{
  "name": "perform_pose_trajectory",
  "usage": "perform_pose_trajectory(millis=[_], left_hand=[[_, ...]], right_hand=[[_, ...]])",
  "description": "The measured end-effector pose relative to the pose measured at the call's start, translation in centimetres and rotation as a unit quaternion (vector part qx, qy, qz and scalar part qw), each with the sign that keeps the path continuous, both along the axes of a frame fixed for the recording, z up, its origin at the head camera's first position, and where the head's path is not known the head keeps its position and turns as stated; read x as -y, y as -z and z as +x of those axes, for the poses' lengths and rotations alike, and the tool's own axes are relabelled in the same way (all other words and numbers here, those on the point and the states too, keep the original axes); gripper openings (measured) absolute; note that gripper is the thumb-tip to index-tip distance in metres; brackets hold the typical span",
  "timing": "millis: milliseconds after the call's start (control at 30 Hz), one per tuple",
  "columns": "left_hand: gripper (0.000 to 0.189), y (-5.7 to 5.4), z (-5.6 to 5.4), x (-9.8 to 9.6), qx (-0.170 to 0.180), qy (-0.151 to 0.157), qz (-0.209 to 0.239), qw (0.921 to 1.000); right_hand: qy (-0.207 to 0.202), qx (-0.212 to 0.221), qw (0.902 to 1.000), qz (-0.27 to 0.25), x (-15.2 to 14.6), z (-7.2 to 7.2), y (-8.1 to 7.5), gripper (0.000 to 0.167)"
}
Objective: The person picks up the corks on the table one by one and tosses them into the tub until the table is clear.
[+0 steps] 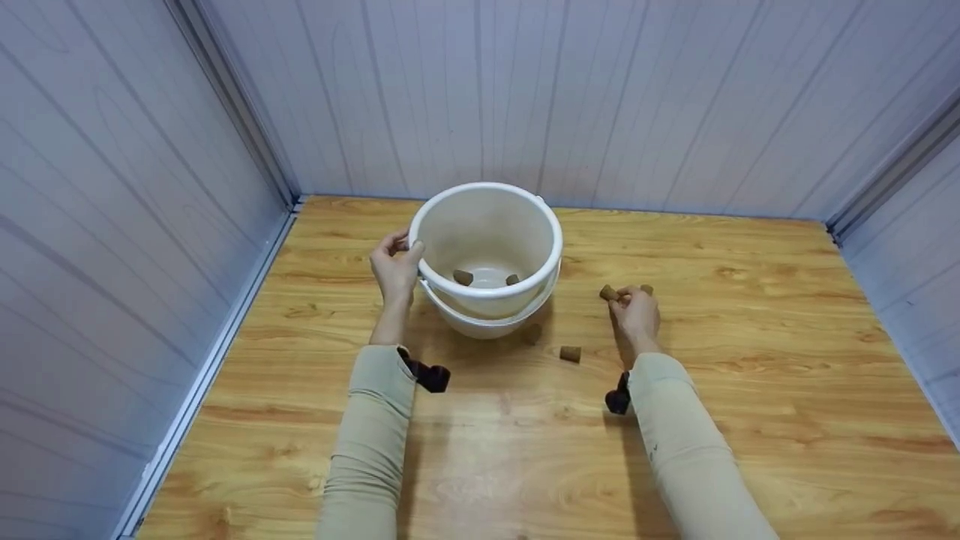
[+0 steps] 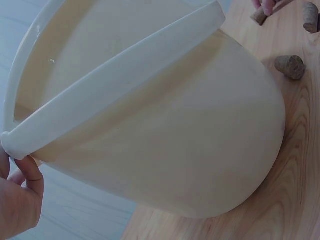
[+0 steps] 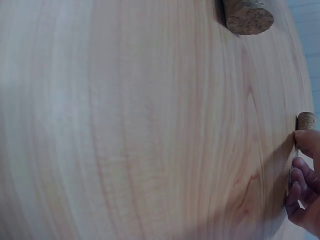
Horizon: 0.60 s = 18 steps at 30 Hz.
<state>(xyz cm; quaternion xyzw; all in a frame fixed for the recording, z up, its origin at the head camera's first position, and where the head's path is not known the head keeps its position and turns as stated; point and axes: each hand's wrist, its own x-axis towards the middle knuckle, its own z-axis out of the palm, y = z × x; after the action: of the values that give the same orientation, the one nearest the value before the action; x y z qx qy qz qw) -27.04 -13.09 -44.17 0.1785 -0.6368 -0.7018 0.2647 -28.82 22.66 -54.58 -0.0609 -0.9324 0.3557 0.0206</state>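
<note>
A white bucket (image 1: 487, 330) stands upright on the wooden surface. My left hand (image 1: 396, 271) grips its rim at the left side, thumb over the edge and fingers outside. Two corks show inside on the bottom, one on the left (image 1: 463, 277) and one on the right (image 1: 512, 280). To the right of the bucket, my right hand (image 1: 637, 316) pinches a cork (image 1: 608, 293) at the surface with its fingertips. Another cork (image 1: 647, 289) lies just beyond that hand, partly hidden by it.
One cork (image 1: 570, 353) lies right of the bucket's front; a further cork (image 1: 532, 334) sits in the bucket's shadow. The white handle (image 1: 487, 322) hangs across the bucket's front. Pale panel walls (image 1: 480, 90) enclose the surface at the back and both sides.
</note>
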Motion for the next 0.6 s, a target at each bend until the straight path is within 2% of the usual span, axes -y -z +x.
perform_pose_trajectory(millis=[300, 600], left_hand=[[0.027, -0.09, 0.06, -0.10, 0.011, 0.001, 0.004, 0.9999], [0.027, -0.21, 0.10, -0.06, 0.017, -0.004, -0.004, 0.9998]], right_hand=[[0.000, 0.005, 1.0000, -0.003, -0.21, 0.12, 0.01, 0.027], [-0.011, -0.025, 0.9994, -0.019, -0.40, 0.27, 0.09, 0.026]])
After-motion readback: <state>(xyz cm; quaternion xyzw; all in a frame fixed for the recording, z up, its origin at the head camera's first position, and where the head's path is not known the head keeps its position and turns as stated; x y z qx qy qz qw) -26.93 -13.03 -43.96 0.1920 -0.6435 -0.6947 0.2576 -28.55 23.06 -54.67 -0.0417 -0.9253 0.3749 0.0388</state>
